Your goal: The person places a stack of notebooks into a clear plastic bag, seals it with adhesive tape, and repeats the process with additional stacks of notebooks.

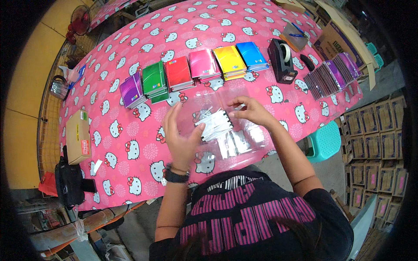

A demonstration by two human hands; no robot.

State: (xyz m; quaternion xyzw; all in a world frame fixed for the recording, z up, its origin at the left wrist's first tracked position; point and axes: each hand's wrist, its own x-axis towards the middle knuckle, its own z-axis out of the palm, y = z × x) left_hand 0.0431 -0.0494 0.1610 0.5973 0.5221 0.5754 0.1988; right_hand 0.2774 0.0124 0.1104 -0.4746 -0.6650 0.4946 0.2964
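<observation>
On clear plastic (257,135), the white strip bundle (216,125) was laid, long axis angled rightward and slightly away, between the spread left hand (180,140) and the right hand (253,112), whose grip could not be told.

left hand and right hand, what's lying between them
In the head view, a pile of slender white items with dark ends lies between the left hand and the right hand, over clear plastic.

- Pink tablecloth (116,150) brightly, fairly evenly lit.
- White glare on the clear plastic (252,138).
- Left hand (179,137) slightly blurred.
- Fisheye rim black; stacked cartons (385,146) bend near it.
- Lower-left clutter (41,224) dim, perhaps out of focus.
</observation>
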